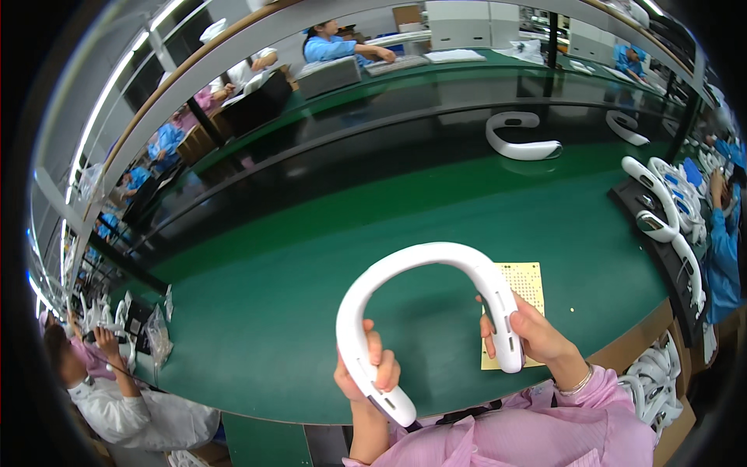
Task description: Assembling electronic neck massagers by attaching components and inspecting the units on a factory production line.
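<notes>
- Up front, a white U-shaped neckband (424, 261) is held above the green worktop (257, 311), its arch pointing away from the person and its two ends pointing back toward the body.
- Left hand (372, 372): closed around the left leg of the neckband near its tip, fingers wrapped over the outer side (thumb not clearly visible).
- Right hand (537, 338): closed around the right leg, palm behind it, with the fingers curled round its far side; a thin bracelet sits on that wrist.
- Both legs run roughly front to back, so the band's long axis lies away from the person; the open side of the U faces the chest. Neither hand is nearer than the other: each holds its own end, and the arch spans between them.
- Under the right hand, a pale yellow dotted card (525, 282) lies flat on the worktop, partly hidden by the hand and the band.
- Farther back on the worktop lies another white neckband (520, 146), well apart from the held one.
- To the right, a rack (669, 210) holds several more (packed close together).
- Other people sit at the edges.
</notes>
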The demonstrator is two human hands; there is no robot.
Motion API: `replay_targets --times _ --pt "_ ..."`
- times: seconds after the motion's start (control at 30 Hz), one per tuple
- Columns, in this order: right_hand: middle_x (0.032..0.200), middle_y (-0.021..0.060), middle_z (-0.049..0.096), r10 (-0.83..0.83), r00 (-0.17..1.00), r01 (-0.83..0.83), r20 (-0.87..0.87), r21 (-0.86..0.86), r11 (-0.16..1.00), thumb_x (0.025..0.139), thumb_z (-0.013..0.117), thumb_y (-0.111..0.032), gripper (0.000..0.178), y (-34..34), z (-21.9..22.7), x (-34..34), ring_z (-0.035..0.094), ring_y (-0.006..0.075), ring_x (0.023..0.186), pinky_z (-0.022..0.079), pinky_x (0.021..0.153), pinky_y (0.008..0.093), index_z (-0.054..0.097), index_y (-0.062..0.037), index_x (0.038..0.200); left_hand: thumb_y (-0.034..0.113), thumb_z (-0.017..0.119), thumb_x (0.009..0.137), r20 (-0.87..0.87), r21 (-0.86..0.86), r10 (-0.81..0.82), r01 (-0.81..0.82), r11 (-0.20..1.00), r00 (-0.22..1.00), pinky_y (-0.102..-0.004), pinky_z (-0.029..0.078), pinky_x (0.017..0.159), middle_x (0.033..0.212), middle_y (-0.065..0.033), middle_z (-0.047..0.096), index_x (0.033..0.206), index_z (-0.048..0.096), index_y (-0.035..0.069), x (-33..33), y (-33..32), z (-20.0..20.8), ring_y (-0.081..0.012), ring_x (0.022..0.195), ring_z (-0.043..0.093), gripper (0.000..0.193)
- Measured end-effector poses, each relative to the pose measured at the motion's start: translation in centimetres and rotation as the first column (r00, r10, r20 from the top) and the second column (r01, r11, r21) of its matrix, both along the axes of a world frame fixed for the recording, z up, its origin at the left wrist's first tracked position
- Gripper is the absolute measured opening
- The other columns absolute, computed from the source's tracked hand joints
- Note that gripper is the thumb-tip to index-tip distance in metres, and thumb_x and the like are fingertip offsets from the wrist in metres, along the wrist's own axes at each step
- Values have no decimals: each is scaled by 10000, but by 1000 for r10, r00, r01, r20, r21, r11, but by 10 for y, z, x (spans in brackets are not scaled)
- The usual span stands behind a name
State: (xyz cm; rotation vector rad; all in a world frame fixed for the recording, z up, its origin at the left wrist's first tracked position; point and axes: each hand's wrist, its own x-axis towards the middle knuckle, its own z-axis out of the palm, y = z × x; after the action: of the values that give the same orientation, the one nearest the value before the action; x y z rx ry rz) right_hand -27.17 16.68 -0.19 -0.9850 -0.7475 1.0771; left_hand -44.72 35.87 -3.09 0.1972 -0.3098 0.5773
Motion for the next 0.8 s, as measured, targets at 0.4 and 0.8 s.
replay_targets --times 0.4,0.8 --pt "924 76 544 48 986 -29 160 -119 992 971 440 -264 665 -10 49 -19 561 97 686 473 580 223 53 -31 1458 242 419 943 -546 615 613 -224 756 570 -288 533 549 1163 -149 498 1305 322 7 11 -2 10 -189 724 585 442" --pt "894 118 549 -2 446 34 895 -15 999 788 638 -16 586 1 99 -35 538 238 764 437 704 347 444 -24 1341 87 504 877 -786 272 77 231 934 613 -300 497 861 1195 -149 509 1343 307 41 28 -15 1 -211 1070 560 508"
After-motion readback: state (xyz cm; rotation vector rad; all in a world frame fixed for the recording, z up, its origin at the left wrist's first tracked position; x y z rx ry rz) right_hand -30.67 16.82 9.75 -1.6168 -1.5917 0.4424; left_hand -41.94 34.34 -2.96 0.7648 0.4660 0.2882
